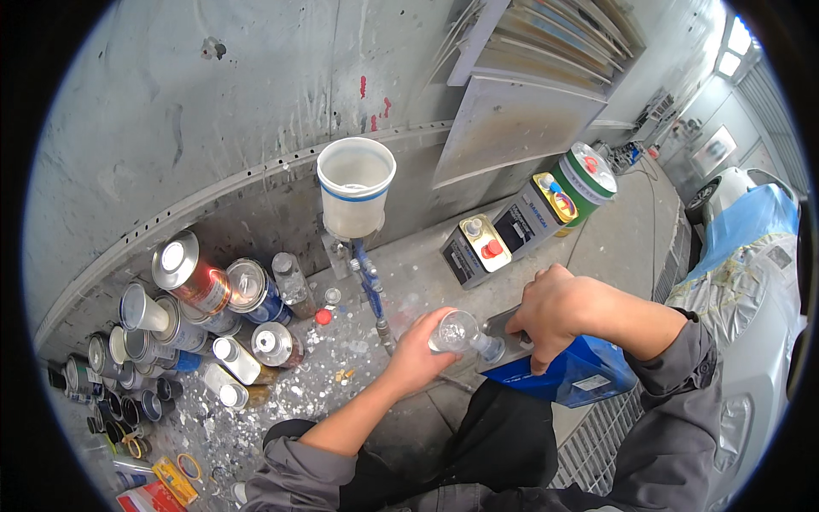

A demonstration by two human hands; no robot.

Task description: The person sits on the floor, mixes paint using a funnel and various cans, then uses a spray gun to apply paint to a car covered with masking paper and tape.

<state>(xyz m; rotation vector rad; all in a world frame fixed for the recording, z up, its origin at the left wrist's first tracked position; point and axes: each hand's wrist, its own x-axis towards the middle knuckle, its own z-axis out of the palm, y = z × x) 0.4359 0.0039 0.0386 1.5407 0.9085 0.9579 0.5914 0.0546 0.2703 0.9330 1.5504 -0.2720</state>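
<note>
My left hand (416, 352) is wrapped round a small clear plastic container (455, 331) in front of my knees. Beside it, my right hand (556, 311) grips the metal top of a blue can (580, 371), which lies tilted toward the container. Something clear bridges the gap between container and can; whether it is a neck, a spout or liquid, I cannot tell. Farther off, a blue spray gun (367, 277) stands with a white paint cup (354, 192) on top. On the speckled floor left of the gun lies a red cap (323, 317).
Paint tins (247, 286) and bottles crowd the floor at left. Two rectangular cans (478, 252) and a green drum (584, 183) stand along the wall, near leaning panels (520, 119). A floor grate (601, 435) and a partly masked car (746, 299) lie to the right.
</note>
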